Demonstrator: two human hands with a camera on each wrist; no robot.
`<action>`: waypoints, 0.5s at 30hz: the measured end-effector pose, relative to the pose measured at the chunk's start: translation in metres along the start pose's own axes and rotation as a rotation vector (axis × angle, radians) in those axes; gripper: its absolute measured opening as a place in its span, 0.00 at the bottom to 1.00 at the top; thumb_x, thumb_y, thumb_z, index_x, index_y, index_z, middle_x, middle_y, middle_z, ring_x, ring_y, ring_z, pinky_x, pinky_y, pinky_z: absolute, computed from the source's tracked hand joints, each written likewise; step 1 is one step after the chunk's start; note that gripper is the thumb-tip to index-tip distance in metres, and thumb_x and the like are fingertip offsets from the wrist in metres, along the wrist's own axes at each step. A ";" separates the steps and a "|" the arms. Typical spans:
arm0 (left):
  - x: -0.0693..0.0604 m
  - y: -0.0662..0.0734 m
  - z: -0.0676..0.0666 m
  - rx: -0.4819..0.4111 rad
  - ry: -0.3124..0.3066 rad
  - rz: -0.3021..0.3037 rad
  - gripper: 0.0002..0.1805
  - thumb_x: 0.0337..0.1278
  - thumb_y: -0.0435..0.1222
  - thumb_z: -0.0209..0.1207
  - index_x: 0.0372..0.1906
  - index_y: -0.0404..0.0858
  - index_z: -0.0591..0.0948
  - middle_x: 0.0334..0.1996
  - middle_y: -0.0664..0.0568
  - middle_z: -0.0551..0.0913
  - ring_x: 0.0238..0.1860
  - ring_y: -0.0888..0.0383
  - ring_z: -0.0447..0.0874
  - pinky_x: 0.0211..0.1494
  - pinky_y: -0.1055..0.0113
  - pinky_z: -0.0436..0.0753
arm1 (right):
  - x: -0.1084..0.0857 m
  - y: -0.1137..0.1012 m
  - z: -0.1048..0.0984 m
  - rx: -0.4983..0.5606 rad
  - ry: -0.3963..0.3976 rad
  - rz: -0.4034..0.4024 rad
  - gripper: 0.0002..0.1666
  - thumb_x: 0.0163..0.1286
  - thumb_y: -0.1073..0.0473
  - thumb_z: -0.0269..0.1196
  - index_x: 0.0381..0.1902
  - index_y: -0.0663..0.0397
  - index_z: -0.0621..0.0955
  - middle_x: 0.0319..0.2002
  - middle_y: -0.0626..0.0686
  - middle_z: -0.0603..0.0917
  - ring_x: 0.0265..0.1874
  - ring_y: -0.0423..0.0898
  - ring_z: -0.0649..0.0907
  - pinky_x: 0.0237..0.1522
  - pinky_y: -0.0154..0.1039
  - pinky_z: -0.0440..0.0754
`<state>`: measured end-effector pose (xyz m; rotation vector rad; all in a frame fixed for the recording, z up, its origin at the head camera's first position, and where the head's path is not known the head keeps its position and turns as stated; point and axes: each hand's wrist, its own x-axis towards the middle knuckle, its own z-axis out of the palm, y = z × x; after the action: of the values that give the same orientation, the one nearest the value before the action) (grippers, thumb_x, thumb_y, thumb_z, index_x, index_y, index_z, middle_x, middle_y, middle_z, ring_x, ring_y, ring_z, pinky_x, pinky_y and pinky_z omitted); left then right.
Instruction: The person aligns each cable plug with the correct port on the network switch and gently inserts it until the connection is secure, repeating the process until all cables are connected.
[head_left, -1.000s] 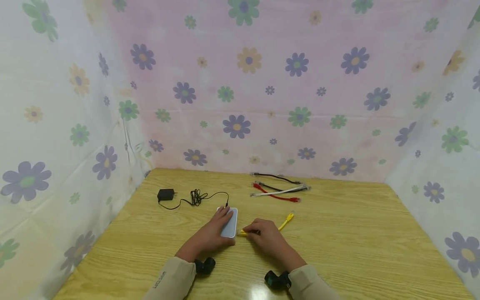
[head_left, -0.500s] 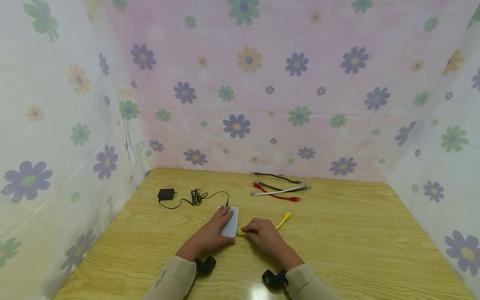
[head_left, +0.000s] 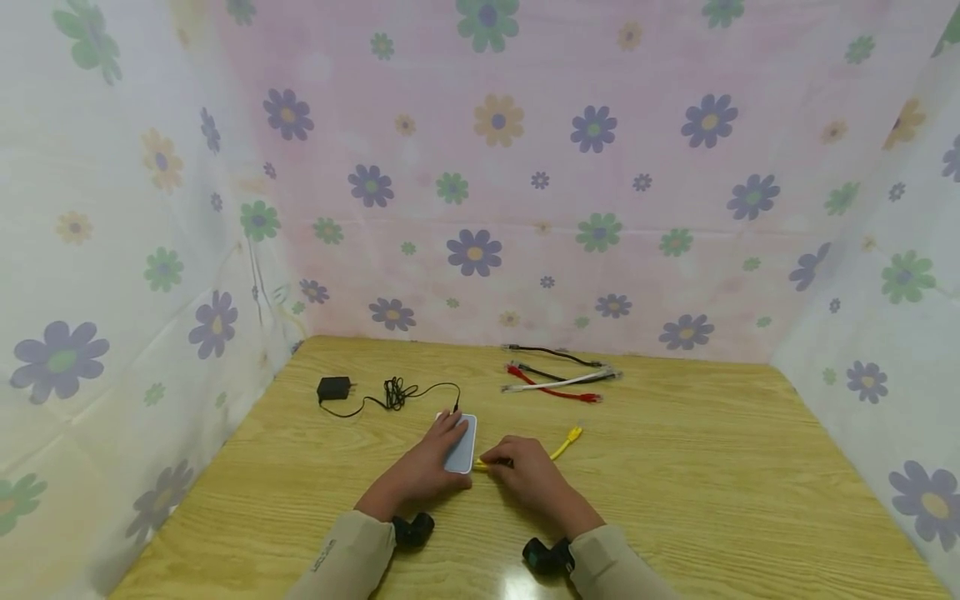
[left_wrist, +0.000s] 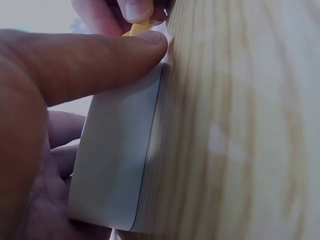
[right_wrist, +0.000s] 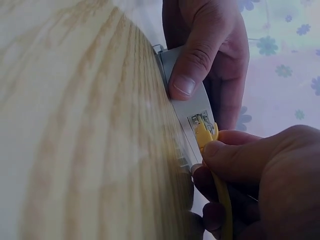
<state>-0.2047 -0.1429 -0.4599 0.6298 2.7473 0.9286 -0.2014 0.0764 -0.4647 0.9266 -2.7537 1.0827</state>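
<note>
A small white network box (head_left: 460, 457) lies on the table in the head view. My left hand (head_left: 423, 467) grips it, thumb along the near side and fingers over its top and far part. At the box's right side, my right hand (head_left: 528, 475) pinches one end of a yellow network cable (head_left: 567, 442). In the right wrist view the yellow plug (right_wrist: 202, 136) sits at the port opening in the box's side, its tip at least partly inside. How deep it goes cannot be told. The cable's other end lies on the table, to the right.
A black power adapter (head_left: 334, 388) lies at the left, its bundled cord (head_left: 393, 394) running to the box's far end. Toward the back are a red cable (head_left: 555, 393), a white cable (head_left: 558, 383) and black cables (head_left: 555, 353). A floral cloth (head_left: 480, 167) surrounds the table.
My right hand has moved slightly left, bringing the yellow plug up against the box's side. The cable's free end shifted left with it. My left hand has kept its hold on the box.
</note>
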 end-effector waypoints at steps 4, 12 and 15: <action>0.000 0.001 0.000 0.000 -0.002 0.011 0.50 0.52 0.46 0.68 0.76 0.39 0.55 0.78 0.44 0.46 0.79 0.42 0.34 0.70 0.41 0.60 | 0.001 0.000 0.001 0.000 0.009 -0.007 0.10 0.66 0.61 0.64 0.43 0.50 0.88 0.37 0.45 0.86 0.38 0.38 0.83 0.41 0.33 0.80; 0.000 0.003 0.001 -0.002 -0.008 0.023 0.49 0.53 0.46 0.67 0.76 0.38 0.55 0.78 0.43 0.46 0.78 0.42 0.35 0.69 0.41 0.62 | 0.002 0.000 0.003 -0.030 0.025 -0.043 0.09 0.65 0.63 0.64 0.41 0.52 0.88 0.37 0.47 0.86 0.38 0.41 0.84 0.42 0.36 0.81; 0.000 0.002 0.001 0.005 -0.004 0.023 0.49 0.53 0.46 0.67 0.76 0.39 0.55 0.78 0.43 0.47 0.79 0.42 0.35 0.69 0.41 0.62 | 0.003 -0.001 0.003 -0.027 0.017 -0.041 0.09 0.65 0.63 0.64 0.41 0.52 0.88 0.37 0.47 0.86 0.38 0.41 0.84 0.42 0.37 0.80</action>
<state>-0.2035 -0.1405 -0.4597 0.6642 2.7451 0.9248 -0.2022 0.0720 -0.4658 0.9619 -2.7165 1.0390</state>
